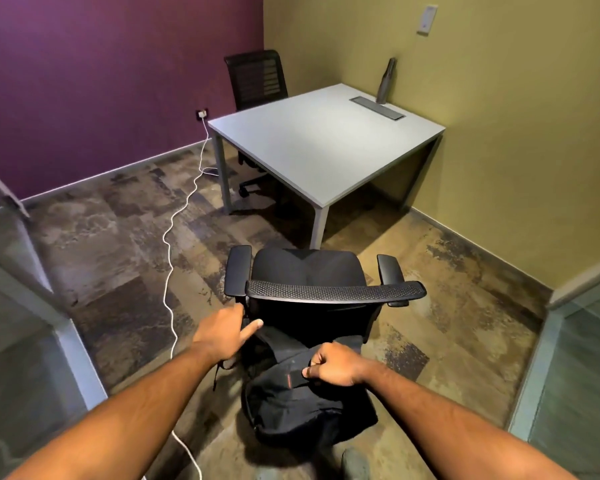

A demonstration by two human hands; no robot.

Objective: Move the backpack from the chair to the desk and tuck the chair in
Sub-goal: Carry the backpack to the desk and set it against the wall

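Two hands work behind the chair (309, 271): your right hand (333, 365) has its grip clenched on the backpack (291, 407), your left hand (222, 329) is loosely spread, and the table (326, 143) lies beyond the chair.

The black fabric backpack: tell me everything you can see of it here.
The black fabric backpack is soft and slumped, with a small red tab near its top. It hangs behind the black mesh-backed office chair, not on its seat, above the carpet. The right hand is closed on its top; the left hand reaches toward the chair frame beside it. A thin strap dangles on its left side.
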